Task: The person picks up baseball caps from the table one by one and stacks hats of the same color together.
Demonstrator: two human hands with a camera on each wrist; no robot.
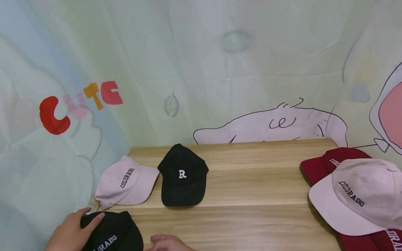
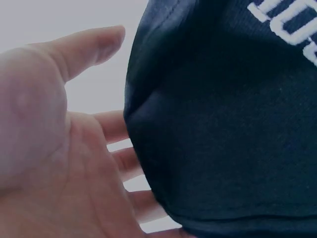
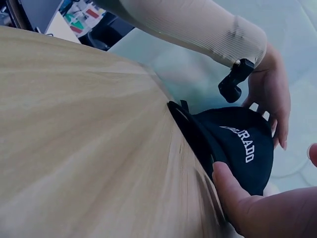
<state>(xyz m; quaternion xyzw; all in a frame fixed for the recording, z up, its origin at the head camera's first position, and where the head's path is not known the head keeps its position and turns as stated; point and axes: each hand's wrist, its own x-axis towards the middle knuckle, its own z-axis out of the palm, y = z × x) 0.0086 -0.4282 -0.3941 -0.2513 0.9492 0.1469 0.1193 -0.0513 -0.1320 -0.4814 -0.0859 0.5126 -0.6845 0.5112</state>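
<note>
A black cap (image 1: 116,228) with white COLORADO lettering sits at the near left of the table. My left hand (image 1: 69,233) lies at its crown from the left, fingers spread. The left wrist view has the thumb standing off the dark fabric (image 2: 223,129), while the other fingertips pass behind its edge. My right hand (image 1: 169,243) is low in the head view, just right of this cap, its fingers loosely extended. In the right wrist view, the right thumb (image 3: 229,186) overlaps the cap's edge near the brim.
Behind lie a pale pink COLORADO cap (image 1: 138,184) and a black cap with an R (image 1: 183,188). At the right, another pale pink cap (image 1: 370,191) overlaps dark red caps (image 1: 314,169). A printed curtain (image 1: 220,69) hangs behind the wooden table (image 1: 251,188).
</note>
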